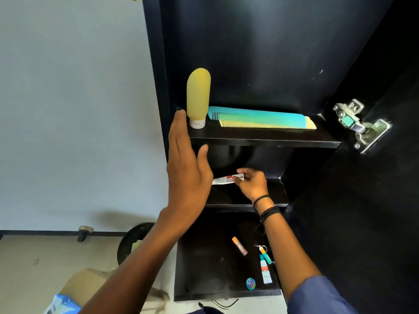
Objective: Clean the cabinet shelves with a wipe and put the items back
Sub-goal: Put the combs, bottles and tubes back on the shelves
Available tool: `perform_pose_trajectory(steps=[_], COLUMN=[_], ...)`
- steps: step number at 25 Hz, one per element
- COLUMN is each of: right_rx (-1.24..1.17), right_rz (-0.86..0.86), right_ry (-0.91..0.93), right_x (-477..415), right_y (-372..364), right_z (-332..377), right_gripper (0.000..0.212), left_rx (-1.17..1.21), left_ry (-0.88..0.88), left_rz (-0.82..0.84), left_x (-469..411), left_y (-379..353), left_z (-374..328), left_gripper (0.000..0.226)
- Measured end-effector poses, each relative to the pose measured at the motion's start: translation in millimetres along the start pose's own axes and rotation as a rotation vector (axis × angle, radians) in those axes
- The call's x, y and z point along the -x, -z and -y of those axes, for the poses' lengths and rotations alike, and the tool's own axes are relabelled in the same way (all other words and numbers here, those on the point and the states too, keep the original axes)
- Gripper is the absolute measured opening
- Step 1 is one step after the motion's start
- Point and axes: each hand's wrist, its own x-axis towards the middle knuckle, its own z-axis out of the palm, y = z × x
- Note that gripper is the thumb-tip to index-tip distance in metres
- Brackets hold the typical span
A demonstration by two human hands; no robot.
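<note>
Our right hand (251,183) was inside the middle shelf (247,201), its fingers (243,171) pinched on the red-marked end of a small white tube (227,179). We judged the end grip was chosen so the tube could be laid flat on the shelf and let go without the hand being trapped beneath it. The tube lay nearly level, its long axis running left to right across the shelf, the free crimped end pointing left from the fingers toward our other palm. Whether it was already resting on the shelf we could not tell.

Our left hand (188,175) was flat and released, holding nothing, fingertips up against the cabinet's left edge just beside the yellow bottle (198,96). It looked like a bracing hand, steadying us while the right one worked.

Above the fingers, on the top shelf (260,140), the bottle stood upright on its cap at the left end. To its right two combs (260,118) lay flat and overlapping, long axes along the shelf, probably so the door could close past them.

Well below the fingers, the desk (204,268) carried a glue stick (239,245), two small tubes (265,267) and a round tin (250,283), seemingly awaiting their return. No wipe was visible.
</note>
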Motion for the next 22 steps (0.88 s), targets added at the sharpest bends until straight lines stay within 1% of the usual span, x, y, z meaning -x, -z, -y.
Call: perform_pose_trajectory(steps=[2,4,6,8,10,12,14,15,16,17,18,20,22], right_rx=[0.107,0.144,0.193,0.217,0.114,0.022,0.036,0.073,0.141,0.232,0.327,0.514,0.657], right_rz=[-0.069,-0.079,-0.067,-0.09,-0.133,-0.205,-0.313,-0.355,-0.371,-0.351,-0.287,-0.074,0.079], right_ry=[0.035,0.052,0.05,0.08,0.144,0.219,0.249,0.223,0.156,0.052,-0.077,-0.319,-0.435], right_x=[-2,1,6,13,24,38,56,64,70,74,78,84,90], right_y=[-1,0,1,5,10,17,23,26,30,33,36,41,42], right_z=[-1,-8,-17,-26,-34,-51,-81,-100,-122,-144,-165,-208,-239], right_gripper=[0.038,0.042,0.044,0.045,0.04,0.028,0.013,0.008,0.006,0.008,0.014,0.026,0.034], left_rx=[0.006,-0.037,-0.064,-0.05,-0.073,-0.1,-0.13,-0.152,-0.173,-0.194,-0.216,-0.264,-0.31], left_ry=[-0.053,-0.119,-0.103,-0.066,-0.061,-0.044,0.001,0.034,0.074,0.114,0.149,0.229,0.316], left_rz=[-0.003,0.017,0.089,0.193,0.291,0.406,0.545,0.613,0.683,0.752,0.82,0.959,1.084], left_x=[17,35,53,68,80,96,115,125,135,145,155,175,192], left_y=[1,-3,-10,-20,-31,-44,-58,-63,-70,-76,-81,-92,-101], left_z=[8,16,25,34,46,61,79,88,97,106,114,130,144], left_gripper=[0.062,0.055,0.05,0.045,0.041,0.039,0.039,0.039,0.04,0.04,0.041,0.043,0.044])
